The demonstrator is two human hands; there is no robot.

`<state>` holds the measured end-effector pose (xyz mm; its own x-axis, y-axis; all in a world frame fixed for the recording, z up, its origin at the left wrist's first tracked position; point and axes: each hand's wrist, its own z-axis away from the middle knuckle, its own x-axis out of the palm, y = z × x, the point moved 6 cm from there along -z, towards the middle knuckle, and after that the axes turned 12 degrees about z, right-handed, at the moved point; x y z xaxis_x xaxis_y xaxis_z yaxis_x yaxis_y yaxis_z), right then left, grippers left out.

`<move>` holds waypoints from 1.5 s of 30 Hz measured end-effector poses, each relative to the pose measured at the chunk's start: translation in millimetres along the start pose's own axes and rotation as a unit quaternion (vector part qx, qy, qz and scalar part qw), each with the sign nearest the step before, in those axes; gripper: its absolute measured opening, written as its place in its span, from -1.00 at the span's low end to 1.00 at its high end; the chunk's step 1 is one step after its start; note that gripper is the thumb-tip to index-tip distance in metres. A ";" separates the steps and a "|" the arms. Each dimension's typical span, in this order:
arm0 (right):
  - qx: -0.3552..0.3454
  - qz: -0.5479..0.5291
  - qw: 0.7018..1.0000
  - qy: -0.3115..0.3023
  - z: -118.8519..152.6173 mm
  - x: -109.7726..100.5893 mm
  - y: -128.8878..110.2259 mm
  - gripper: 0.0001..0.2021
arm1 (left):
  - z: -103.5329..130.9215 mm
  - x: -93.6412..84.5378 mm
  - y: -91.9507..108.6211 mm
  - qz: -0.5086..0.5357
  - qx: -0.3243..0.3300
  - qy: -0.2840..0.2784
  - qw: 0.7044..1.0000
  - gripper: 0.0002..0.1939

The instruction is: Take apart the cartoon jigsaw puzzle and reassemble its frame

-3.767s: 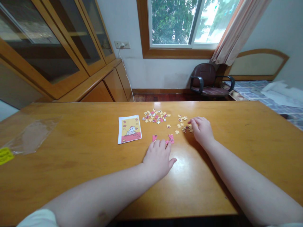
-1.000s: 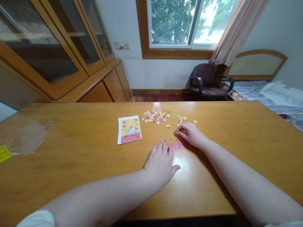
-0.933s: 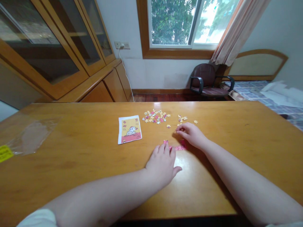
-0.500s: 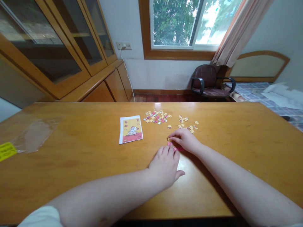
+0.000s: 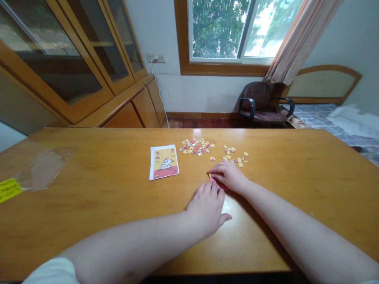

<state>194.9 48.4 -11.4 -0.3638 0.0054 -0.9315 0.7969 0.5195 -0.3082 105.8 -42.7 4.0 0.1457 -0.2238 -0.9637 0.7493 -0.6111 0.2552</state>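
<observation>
My left hand (image 5: pixel 206 209) lies palm down on the wooden table, thumb stretched out, its fingertips at the near edge of some joined pink puzzle pieces (image 5: pixel 220 185). Over the far side of these pieces is my right hand (image 5: pixel 231 175), fingers bent and pressed together around a small yellowish puzzle piece (image 5: pixel 210 175). My right hand covers much of the joined part. Beyond it lie several loose yellow pieces (image 5: pixel 240 161). A larger pile of yellow, pink and white pieces (image 5: pixel 197 146) is further left. The picture sheet (image 5: pixel 164 162) with a white animal lies left of the pile.
A clear plastic bag (image 5: pixel 47 169) with a yellow label (image 5: pixel 10 190) lies at the left of the table (image 5: pixel 118 205). Past the far edge are a chair (image 5: pixel 259 100), a bed (image 5: pixel 314 114) and a window. A glass-door cabinet (image 5: pixel 109 90) stands at the left.
My right hand has shifted slightly left, and its fingertips sit closer over the yellowish piece at the far left corner of the joined pieces. My left hand has stayed in place.
</observation>
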 end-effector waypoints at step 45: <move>0.266 0.217 0.938 0.048 16.8 -34.4 102.7 -0.64 | 5.2 8.2 0.7 0.025 0.150 -0.014 0.988 -0.30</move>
<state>297.4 87.2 -14.3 0.0296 0.2080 -0.9777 0.9986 -0.0485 0.0199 104.2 -48.9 -3.3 0.1568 -0.2775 -0.9478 0.5149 -0.7960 0.3182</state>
